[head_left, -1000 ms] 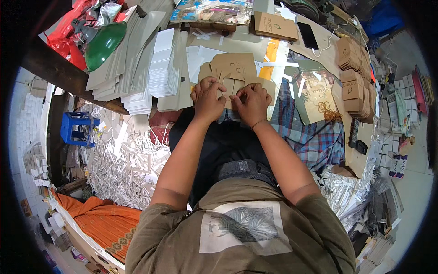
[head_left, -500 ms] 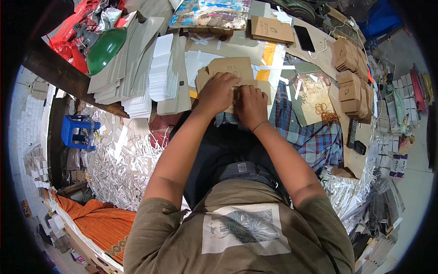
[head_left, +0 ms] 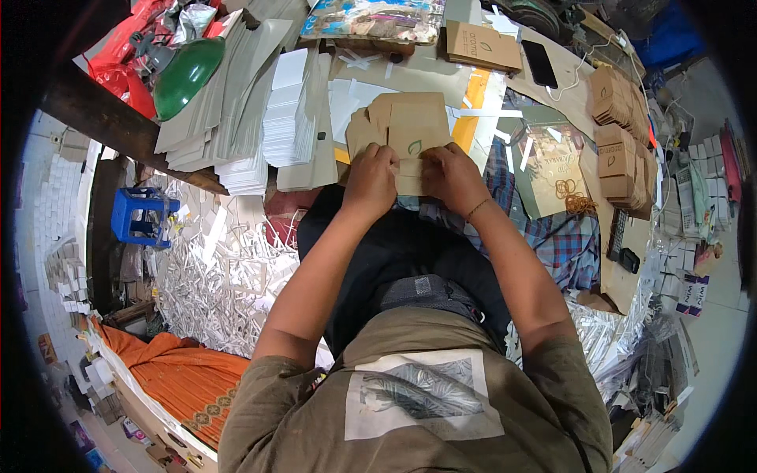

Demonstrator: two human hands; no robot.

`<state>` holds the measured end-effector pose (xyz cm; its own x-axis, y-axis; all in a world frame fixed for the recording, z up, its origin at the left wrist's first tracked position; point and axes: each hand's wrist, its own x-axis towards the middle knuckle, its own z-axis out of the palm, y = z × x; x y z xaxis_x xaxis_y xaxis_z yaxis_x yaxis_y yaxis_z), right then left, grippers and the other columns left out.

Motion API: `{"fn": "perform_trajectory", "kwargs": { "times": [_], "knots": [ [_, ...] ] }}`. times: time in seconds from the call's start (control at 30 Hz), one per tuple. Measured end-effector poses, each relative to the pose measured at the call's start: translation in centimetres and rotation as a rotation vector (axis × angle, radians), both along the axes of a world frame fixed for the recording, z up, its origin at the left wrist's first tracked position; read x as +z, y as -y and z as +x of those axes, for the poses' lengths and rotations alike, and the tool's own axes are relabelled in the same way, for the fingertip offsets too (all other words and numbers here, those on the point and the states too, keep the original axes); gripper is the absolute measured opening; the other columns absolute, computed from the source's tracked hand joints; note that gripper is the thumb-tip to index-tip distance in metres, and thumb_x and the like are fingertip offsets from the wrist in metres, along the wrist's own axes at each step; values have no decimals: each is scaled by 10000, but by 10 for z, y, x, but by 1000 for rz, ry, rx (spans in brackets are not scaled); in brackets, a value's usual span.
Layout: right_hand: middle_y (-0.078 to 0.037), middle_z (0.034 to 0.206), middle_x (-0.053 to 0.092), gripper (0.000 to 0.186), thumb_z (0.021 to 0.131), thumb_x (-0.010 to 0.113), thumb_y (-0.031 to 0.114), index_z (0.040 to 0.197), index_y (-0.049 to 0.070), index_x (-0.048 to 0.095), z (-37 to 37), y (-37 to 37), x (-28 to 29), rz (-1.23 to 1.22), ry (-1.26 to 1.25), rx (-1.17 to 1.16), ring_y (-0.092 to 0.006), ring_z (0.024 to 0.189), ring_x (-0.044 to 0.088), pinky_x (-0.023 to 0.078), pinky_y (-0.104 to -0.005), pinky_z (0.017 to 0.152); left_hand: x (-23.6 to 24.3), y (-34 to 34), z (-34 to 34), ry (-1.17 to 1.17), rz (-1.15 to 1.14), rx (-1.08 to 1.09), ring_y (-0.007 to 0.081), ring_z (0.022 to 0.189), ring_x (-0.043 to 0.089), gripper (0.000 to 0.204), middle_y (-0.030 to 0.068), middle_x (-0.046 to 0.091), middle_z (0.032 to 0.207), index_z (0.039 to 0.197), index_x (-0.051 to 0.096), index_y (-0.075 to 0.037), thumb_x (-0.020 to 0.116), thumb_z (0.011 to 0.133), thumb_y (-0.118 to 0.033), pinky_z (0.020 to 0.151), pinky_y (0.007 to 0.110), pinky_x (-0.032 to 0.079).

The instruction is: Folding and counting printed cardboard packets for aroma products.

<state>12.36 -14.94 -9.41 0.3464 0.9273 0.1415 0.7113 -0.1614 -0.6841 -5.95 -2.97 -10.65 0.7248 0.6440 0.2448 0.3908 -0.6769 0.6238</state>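
Note:
A brown kraft-paper packet [head_left: 419, 122] with a small green leaf print lies in front of me, its lower part folded over into a flap. My left hand [head_left: 372, 180] is closed, fingertips pinching the flap's left side. At the right side of the fold my right hand [head_left: 456, 183] is also closed, thumb and fingers pressed to the paper. Other brown paper sheets [head_left: 365, 130] stick out from under the packet on the left. Fingers partly hide the fold itself.
Left of the work stand stacks of white card [head_left: 285, 110] and grey board [head_left: 213, 102] beside a green lamp shade [head_left: 188, 77]. On the right lie a phone [head_left: 539, 65], rubber bands [head_left: 576, 197], a remote [head_left: 617, 235] and bundled brown packets [head_left: 619, 162]. Paper shreds [head_left: 213, 276] cover the floor.
My hands have drawn apart to the packet's two sides; before, they were close together over its middle. The leaf print and folded flap now show. The view has shifted slightly.

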Motion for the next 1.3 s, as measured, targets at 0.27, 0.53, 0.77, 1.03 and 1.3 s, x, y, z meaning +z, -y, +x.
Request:
{"fn": "perform_trajectory", "kwargs": {
  "times": [0.27,0.53,0.77,1.03,1.3],
  "knots": [
    [-207,1096,755,270,899,789,83,1163,25,779,24,-7,4,-145,-407,153,-414,1039,758,615,-469,964,7,-22,11,-118,-4,-159,479,1006,660,128,221,648,1020,1025,621,-13,639,918,56,878,555,529],
    [-203,1133,751,294,863,767,71,1155,42,788,7,-4,9,-75,97,181,-430,1079,726,604,-493,990,7,-11,9,-136,147,-185,477,1054,646,190,221,634,1018,1039,634,-14,602,880,84,910,569,523],
    [-130,1340,701,440,890,744,85,1329,71,744,-5,45,-19,-110,347,259,-370,1266,648,567,-462,1064,6,10,-48,-135,297,-291,375,1253,607,344,118,682,1301,1289,699,-46,705,947,-78,1120,512,486],
    [-40,1436,684,546,918,777,167,1461,133,722,-34,85,-10,95,474,146,-323,1310,591,443,-507,1140,-22,33,-62,-87,371,-217,284,1334,577,405,35,686,1372,1347,710,-128,776,952,-192,1233,570,369],
    [8,1327,723,375,934,851,305,1289,194,809,-31,75,-25,152,430,35,-303,1254,610,433,-504,1113,-21,33,-51,-43,377,-181,299,1279,605,226,41,711,1246,1157,740,-153,784,965,-263,1180,571,373]
  ]
}}
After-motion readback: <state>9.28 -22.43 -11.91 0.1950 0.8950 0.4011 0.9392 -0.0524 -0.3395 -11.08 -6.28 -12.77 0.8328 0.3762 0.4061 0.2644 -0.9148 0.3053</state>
